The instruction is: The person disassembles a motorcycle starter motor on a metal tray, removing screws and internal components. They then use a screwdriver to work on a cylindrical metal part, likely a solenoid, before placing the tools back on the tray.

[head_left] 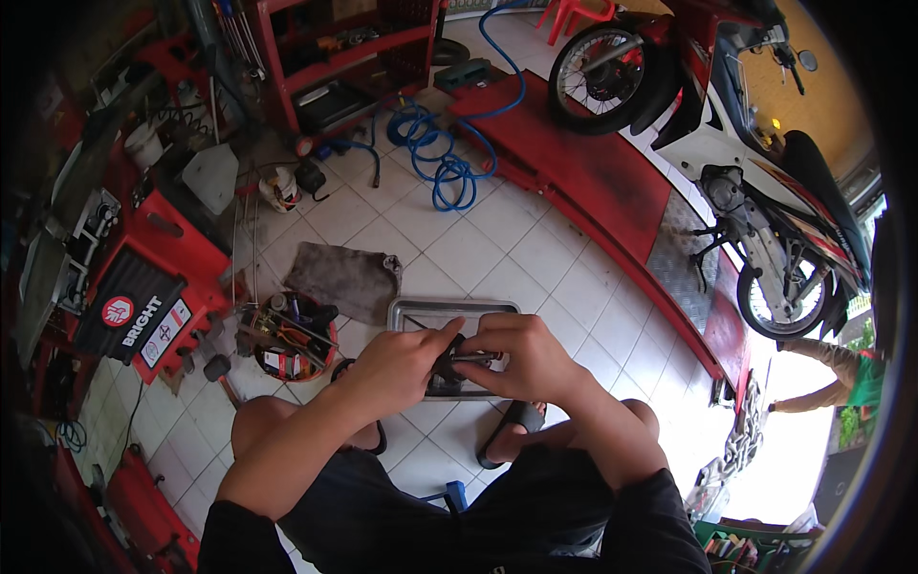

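Both hands meet over a shallow metal tray (402, 308) on the floor between my feet. My left hand (406, 365) is closed round a dark, small mechanical part (446, 365), whose exact kind I cannot make out. From the other side, my right hand (524, 356) closes with thumb and fingers pinched at the same part. Something thin and metallic shows between the right fingers, too small to name. The hands hide much of the tray and what lies in it.
A dirty grey cloth (339, 279) lies beyond the tray. To the left stands a round tub of hand tools (311, 330), with a mallet (218, 368) nearby. A coiled blue hose (449, 177) lies ahead. A motorcycle (732, 182) stands on a red lift platform (593, 182) at right.
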`<action>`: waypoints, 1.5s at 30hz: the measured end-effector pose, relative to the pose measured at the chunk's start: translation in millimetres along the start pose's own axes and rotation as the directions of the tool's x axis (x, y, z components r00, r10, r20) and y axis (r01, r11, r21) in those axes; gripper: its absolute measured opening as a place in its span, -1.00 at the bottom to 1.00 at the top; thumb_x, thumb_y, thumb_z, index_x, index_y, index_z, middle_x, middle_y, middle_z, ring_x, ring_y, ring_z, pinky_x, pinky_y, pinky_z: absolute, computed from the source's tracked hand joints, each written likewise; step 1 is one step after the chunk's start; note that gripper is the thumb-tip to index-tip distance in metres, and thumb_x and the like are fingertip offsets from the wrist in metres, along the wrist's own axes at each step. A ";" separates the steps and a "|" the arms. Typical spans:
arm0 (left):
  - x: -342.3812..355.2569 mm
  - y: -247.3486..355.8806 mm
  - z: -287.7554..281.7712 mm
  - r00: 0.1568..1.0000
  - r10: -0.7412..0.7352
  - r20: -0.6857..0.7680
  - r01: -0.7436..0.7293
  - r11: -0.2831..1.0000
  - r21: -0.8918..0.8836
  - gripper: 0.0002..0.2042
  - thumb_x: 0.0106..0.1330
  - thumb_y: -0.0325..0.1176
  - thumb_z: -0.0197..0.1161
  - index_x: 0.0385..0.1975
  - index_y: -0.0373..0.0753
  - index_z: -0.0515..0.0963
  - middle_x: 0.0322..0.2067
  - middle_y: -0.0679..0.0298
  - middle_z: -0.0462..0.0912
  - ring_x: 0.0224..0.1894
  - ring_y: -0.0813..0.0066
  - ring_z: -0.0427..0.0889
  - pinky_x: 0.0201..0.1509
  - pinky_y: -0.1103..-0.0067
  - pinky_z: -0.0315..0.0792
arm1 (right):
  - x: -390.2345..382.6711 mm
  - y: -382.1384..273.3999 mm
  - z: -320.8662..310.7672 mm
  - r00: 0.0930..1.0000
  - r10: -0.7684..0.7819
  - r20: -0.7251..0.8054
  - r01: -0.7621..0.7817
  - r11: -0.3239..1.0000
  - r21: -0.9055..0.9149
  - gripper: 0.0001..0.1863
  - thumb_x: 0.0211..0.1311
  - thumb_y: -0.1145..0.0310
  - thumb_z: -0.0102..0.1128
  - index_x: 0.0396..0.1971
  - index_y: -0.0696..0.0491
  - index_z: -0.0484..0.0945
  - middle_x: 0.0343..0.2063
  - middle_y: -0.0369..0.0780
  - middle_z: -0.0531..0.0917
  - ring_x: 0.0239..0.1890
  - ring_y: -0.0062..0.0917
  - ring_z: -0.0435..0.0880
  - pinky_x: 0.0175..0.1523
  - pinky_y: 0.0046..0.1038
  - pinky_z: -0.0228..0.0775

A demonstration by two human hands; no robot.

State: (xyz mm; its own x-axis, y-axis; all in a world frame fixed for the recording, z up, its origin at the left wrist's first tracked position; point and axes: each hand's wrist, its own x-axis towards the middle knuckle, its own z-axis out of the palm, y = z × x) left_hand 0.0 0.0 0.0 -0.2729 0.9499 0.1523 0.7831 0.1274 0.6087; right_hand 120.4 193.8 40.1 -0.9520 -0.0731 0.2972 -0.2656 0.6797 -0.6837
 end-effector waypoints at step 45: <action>11.4 -0.3 -13.6 0.973 -0.016 0.230 0.080 0.958 -0.274 -0.40 -0.03 -0.67 0.22 0.16 -0.32 0.54 -0.41 -0.11 0.66 -0.32 -0.06 0.68 -0.20 0.29 0.52 | -12.2 -13.5 -21.4 0.972 -0.085 0.218 0.137 0.962 -0.235 -0.46 -0.38 0.49 0.23 -0.17 0.01 0.68 -0.15 -0.20 0.56 -0.07 -0.30 0.56 -0.08 -0.28 0.46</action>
State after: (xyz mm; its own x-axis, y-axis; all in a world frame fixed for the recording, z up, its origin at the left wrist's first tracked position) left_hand -10.9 6.9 12.2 -0.1499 0.9879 -0.0404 0.5758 0.1204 0.8087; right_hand 138.8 201.2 60.0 -0.9361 -0.2877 0.2022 -0.3502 0.8158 -0.4603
